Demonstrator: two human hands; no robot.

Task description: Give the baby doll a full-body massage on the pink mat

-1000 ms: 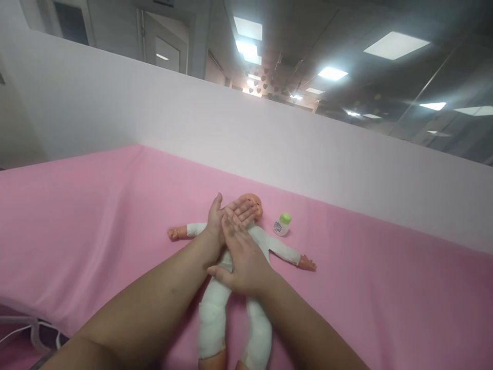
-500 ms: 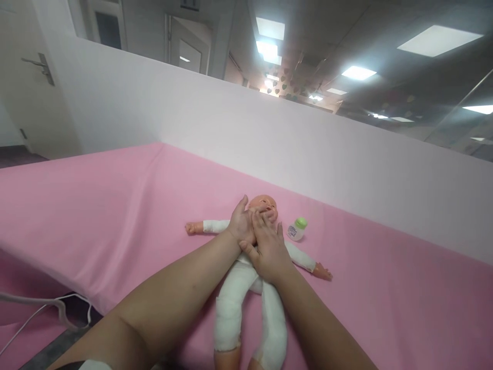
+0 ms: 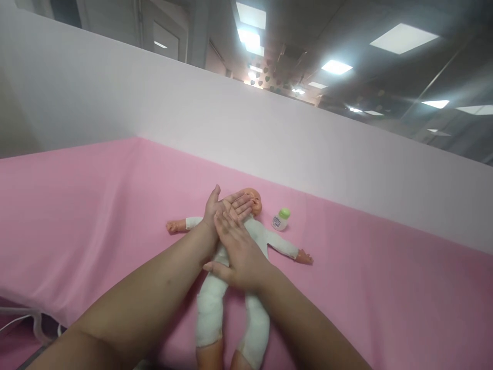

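A baby doll (image 3: pixel 246 241) in a white suit lies on its back on the pink sheet (image 3: pixel 96 216) that covers the desk, its head toward the pale partition wall (image 3: pixel 269 133) and its legs toward the person; its arms are spread out to either side, bare plastic hands showing at the cuffs, and its bare feet run off the lower edge of the view; the left hand (image 3: pixel 225 205) is held flat and palm up above the doll's chest and chin, fingers straight and together, its grip released and holding nothing; the right hand (image 3: pixel 239 252) lies palm down across it, its fingertips resting on the heel of the left palm, its thumb stuck out to the side over the doll's belly, its grip likewise released; whether either hand actually touches the doll beneath cannot be told; a small white bottle (image 3: pixel 281 220) with a green cap stands upright on the sheet just beside the doll's head, apart from both hands; lit ceiling panels (image 3: pixel 403 38) show above the wall.
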